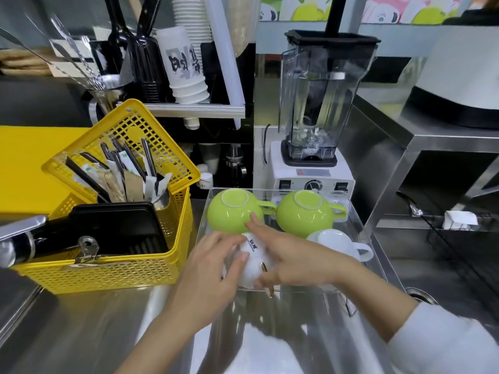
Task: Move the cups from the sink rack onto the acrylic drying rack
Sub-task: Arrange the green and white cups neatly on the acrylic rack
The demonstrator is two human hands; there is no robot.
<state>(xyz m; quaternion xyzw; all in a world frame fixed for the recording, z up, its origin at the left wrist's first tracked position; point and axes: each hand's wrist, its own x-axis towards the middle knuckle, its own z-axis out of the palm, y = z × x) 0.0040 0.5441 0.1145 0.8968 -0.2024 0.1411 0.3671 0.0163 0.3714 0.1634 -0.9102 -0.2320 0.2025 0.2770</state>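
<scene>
Both hands, left point(213, 261) and right point(286, 259), grasp a white cup point(253, 261) upside down between them, low in the rack's point(359, 211) near-left corner, just short of a green cup point(233, 211).

two green cups point(235, 211) point(305, 213), two white cups point(253, 263) point(340, 242), one blender point(313, 117)

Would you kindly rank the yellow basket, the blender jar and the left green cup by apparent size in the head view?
1. yellow basket
2. blender jar
3. left green cup

The basket sits nearer the camera, so its lead over the jar is unsure.
</scene>
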